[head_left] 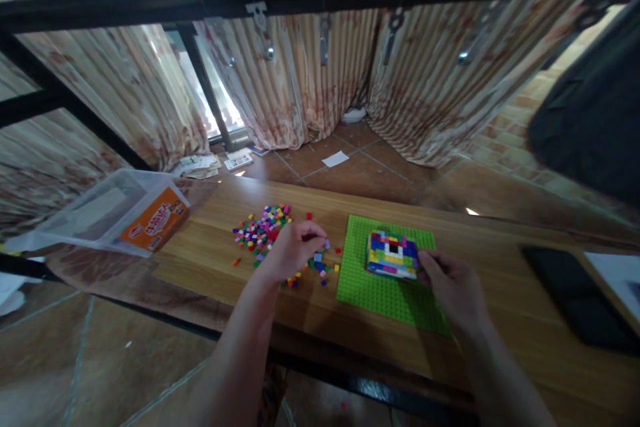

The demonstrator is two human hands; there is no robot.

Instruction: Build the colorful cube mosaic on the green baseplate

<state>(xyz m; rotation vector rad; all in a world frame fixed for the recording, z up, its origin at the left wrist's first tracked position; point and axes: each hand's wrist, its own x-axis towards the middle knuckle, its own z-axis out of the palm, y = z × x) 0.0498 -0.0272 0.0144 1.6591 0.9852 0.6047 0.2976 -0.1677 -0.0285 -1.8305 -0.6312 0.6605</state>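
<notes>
A square, bright green studded plastic baseplate (pixel 357 280) is laid on a brown wood-grain table (pixel 200 267). On the baseplate, a low block structure of multicoloured plastic bricks (pixel 385 255) is seen, with a small dark opening framed by white on its top. The structure's side is gripped by the right hand (pixel 457 287), its thumb and fingers closed around the edge. To the left of the baseplate, a small light purple brick (pixel 327 244) is pinched by the left hand (pixel 295 250), its thumb and forefinger nearly together. Around and beneath that hand, loose multicoloured bricks (pixel 257 230) are scattered. Farther left of the baseplate, a clear plastic bin with an orange label (pixel 110 207) is placed. Well right of the baseplate, a flat black rectangular object (pixel 575 293) is laid.
</notes>
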